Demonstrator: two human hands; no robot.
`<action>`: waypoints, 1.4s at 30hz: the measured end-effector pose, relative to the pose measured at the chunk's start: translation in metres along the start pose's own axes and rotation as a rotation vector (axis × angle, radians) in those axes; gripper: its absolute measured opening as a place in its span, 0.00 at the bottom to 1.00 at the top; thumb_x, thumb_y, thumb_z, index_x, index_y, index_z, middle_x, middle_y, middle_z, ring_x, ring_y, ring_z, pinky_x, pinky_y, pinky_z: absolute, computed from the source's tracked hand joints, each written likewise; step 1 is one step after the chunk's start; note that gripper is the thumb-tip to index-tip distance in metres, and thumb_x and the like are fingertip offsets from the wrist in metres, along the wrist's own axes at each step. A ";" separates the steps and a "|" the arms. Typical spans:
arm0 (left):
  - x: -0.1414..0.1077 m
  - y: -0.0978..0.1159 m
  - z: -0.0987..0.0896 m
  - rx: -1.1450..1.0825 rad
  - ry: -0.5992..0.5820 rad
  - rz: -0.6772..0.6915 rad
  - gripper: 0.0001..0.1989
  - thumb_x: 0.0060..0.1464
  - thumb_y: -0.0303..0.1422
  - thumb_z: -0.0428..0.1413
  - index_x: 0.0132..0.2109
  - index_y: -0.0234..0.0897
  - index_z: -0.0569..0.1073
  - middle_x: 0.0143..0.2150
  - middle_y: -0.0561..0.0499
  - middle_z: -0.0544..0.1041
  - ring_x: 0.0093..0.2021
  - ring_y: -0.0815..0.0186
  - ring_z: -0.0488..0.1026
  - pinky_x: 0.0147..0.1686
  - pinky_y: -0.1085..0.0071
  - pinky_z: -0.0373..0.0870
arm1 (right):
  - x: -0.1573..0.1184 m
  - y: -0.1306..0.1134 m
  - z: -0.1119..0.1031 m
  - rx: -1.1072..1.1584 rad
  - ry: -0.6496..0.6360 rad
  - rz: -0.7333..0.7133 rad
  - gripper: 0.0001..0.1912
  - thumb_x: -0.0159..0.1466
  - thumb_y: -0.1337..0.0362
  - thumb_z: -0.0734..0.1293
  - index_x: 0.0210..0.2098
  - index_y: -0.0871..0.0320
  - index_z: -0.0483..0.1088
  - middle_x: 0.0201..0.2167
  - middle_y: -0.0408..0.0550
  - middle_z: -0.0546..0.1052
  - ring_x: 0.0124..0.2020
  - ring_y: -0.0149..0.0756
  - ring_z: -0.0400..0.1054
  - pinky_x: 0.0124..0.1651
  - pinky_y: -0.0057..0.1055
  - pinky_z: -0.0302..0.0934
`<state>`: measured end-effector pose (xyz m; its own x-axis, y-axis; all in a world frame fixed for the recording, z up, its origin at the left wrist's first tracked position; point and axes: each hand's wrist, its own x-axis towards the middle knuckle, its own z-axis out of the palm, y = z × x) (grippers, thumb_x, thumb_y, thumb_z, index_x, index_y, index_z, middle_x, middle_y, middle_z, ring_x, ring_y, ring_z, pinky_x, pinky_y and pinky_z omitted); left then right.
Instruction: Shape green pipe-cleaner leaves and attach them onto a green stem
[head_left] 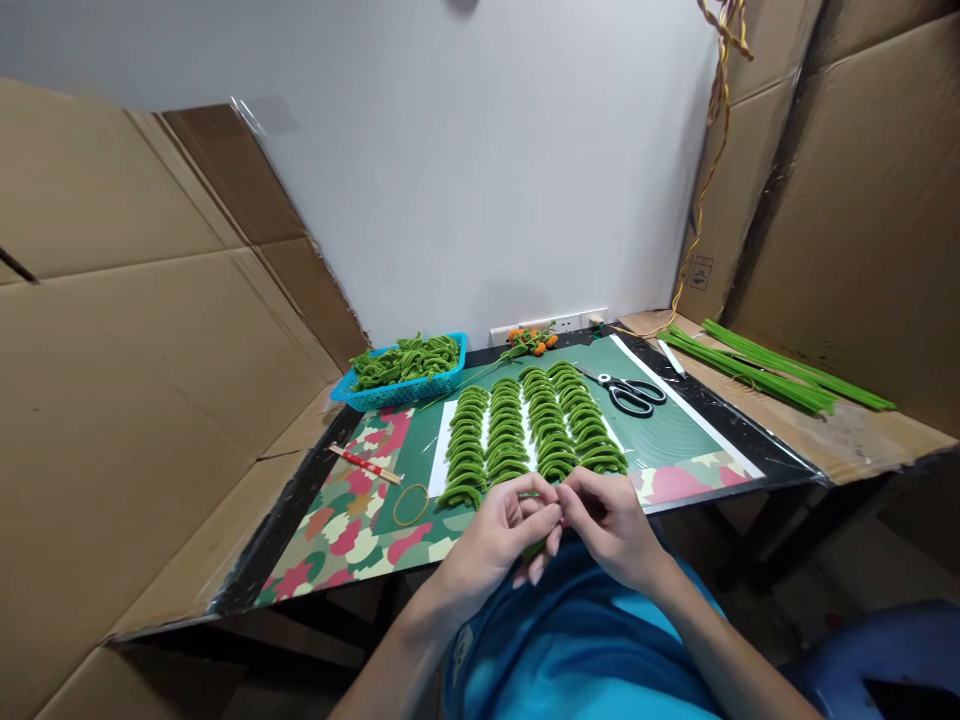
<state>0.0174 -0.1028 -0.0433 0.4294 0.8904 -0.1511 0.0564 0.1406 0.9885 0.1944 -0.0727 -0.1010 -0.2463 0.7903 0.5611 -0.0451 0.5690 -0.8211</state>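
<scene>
My left hand (517, 530) and my right hand (606, 520) meet at the table's front edge, above my lap, with fingertips together. A bit of green fuzzy material shows beneath the curled fingers of my left hand, which is closed on it. The fingers of my right hand are pinched; what they hold, if anything, is too small to make out. Just beyond my hands, several curved green fuzzy pieces (506, 430) lie in rows on white paper (442, 450). A blue basket (405, 392) at the back left holds more green pieces (420, 360).
Black-handled scissors (634, 393) lie right of the rows. Orange flowers (534, 340) rest behind them. A red-wrapped stick (366, 464) and a rubber band (411, 505) lie left. Green stems (750, 372) lie at the right. Cardboard walls (135, 350) flank the table.
</scene>
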 end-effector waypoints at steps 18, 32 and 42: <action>0.001 0.003 0.002 0.069 0.185 0.069 0.26 0.68 0.54 0.56 0.38 0.33 0.77 0.24 0.49 0.77 0.19 0.68 0.71 0.20 0.74 0.65 | 0.003 -0.001 0.000 0.089 -0.002 0.065 0.21 0.78 0.52 0.64 0.30 0.55 0.67 0.22 0.39 0.69 0.21 0.28 0.61 0.25 0.26 0.55; 0.001 0.006 0.006 0.150 0.143 0.057 0.21 0.65 0.51 0.62 0.36 0.36 0.71 0.27 0.56 0.69 0.22 0.73 0.65 0.20 0.77 0.57 | -0.001 0.004 0.005 -0.145 0.096 -0.133 0.17 0.79 0.58 0.60 0.34 0.54 0.69 0.23 0.41 0.71 0.22 0.31 0.65 0.27 0.29 0.57; -0.003 0.013 -0.008 1.567 0.190 0.895 0.13 0.74 0.26 0.48 0.46 0.38 0.78 0.36 0.46 0.78 0.36 0.61 0.72 0.37 0.64 0.64 | 0.013 -0.004 -0.010 0.357 -0.145 0.259 0.27 0.71 0.41 0.69 0.27 0.56 0.67 0.18 0.36 0.64 0.17 0.25 0.54 0.21 0.26 0.47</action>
<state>0.0094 -0.1002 -0.0304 0.7124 0.5072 0.4850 0.6429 -0.7489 -0.1611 0.2004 -0.0623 -0.0889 -0.4249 0.8417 0.3331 -0.2881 0.2231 -0.9312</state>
